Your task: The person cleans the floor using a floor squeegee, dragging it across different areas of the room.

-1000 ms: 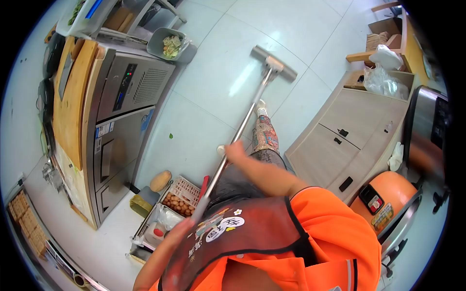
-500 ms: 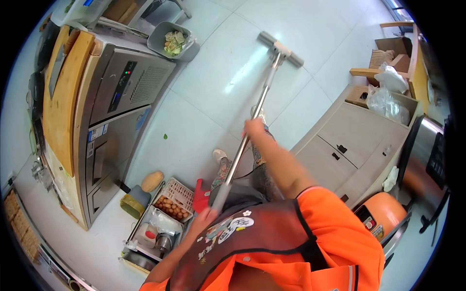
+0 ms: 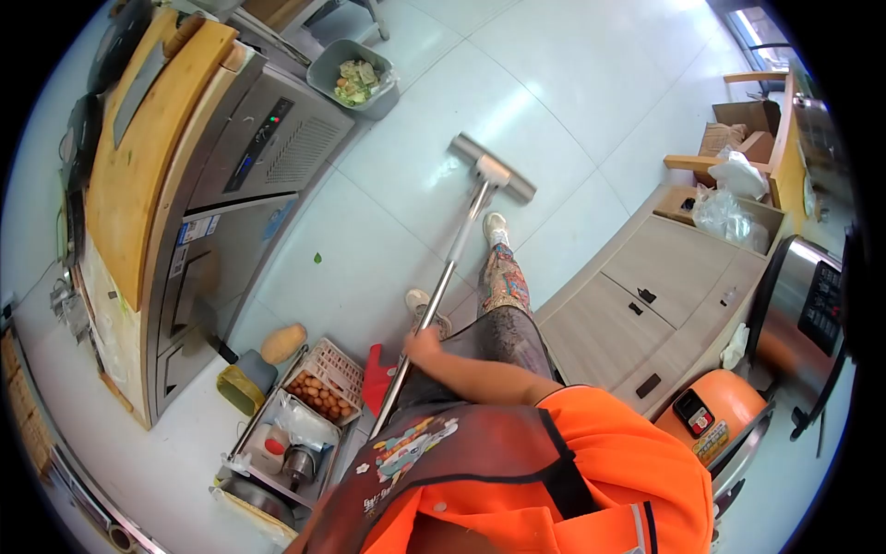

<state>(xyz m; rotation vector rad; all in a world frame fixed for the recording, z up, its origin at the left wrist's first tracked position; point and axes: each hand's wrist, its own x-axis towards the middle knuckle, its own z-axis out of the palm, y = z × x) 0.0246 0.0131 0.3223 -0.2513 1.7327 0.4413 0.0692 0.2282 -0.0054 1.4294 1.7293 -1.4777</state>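
My right hand is closed around the silver pole of a mop, in front of my apron. The mop's wide grey T-shaped head rests on the pale tiled floor, just ahead of my forward shoe. The pole slants down towards my body, and its lower end goes out of sight behind my dark apron. My left hand is hidden there; only a bit of that forearm shows at the bottom edge. A small green leaf lies on the floor left of the pole.
A grey bin with vegetable scraps stands beside a steel refrigerated counter, which carries a cutting board and cleaver. Left of my feet are a crate of eggs and a red object. A wooden cabinet stands right.
The mop head has come back towards me and slightly left. My right hand has moved down and left with the pole. My left hand has gone out of sight behind the apron.
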